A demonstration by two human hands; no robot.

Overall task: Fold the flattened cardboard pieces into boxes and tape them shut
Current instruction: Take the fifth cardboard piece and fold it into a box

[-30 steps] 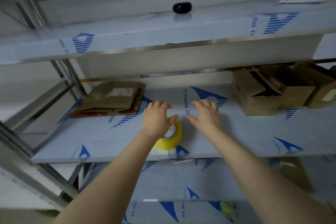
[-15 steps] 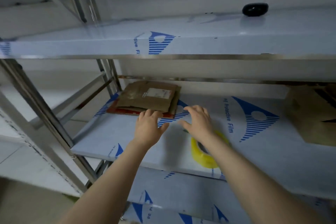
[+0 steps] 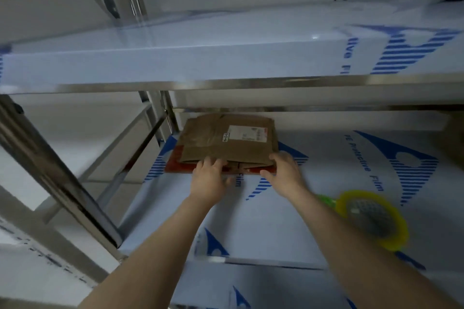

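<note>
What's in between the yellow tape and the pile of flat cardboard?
In the head view, the right hand lies between the yellow tape and the cardboard pile, over bare shelf.

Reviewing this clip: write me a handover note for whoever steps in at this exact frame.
Left hand: fingers reach onto the front edge of the flattened cardboard stack; no closed grip visible.
Right hand: fingers on the stack's right front corner, thumb spread.
The stack lies at the back left of the middle shelf; the yellow tape roll lies on the same shelf, right of the right forearm.
Done: no piece lifted yet.
Left: pull a piece out, fold it, tape it shut.
</note>
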